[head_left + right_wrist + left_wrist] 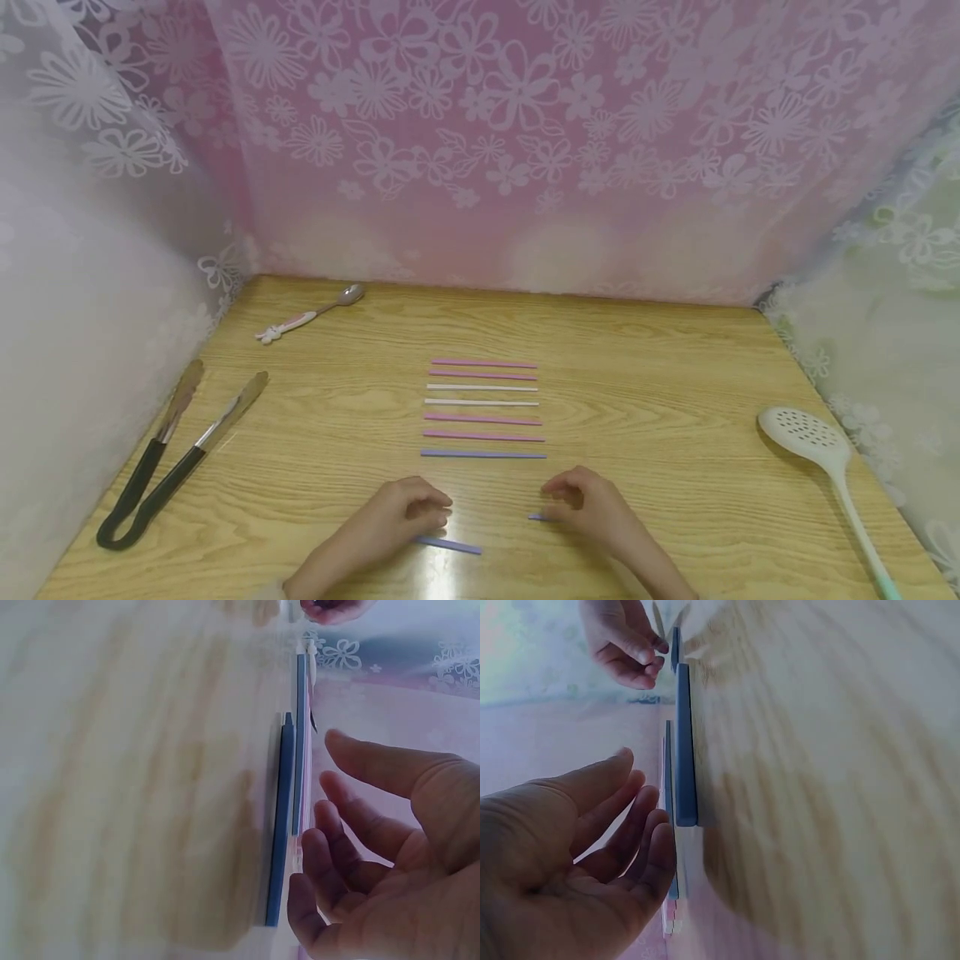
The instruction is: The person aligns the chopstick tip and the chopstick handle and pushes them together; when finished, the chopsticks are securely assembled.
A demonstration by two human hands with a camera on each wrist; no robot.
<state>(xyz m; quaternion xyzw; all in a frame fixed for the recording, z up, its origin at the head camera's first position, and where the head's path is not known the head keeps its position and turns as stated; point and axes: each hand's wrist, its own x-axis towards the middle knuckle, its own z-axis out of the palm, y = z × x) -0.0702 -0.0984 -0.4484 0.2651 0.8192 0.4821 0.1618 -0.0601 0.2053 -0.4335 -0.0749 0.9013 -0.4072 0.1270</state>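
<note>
My left hand [401,518] hovers just over a blue stick [450,545], its fingers loosely bent and gripping nothing; part of that stick is hidden beneath the hand. In the left wrist view a gap shows between the left fingers and the nearest blue stick [683,750]. My right hand [592,510] is beside another blue stick [536,517], which it mostly covers in the head view. Loosely curved, the right fingers stand apart from the blue stick [281,825] in the right wrist view. Beyond both hands lies a blue stick [483,454], parallel to pink sticks [483,437] and white sticks [482,403].
Black-handled metal tongs [176,479] lie spread at the left of the wooden table [660,375]. A small spoon [307,317] with a rabbit-shaped handle end is at the back left. A white slotted spatula [806,437] lies along the right edge. Flowered curtains [510,167] surround the table.
</note>
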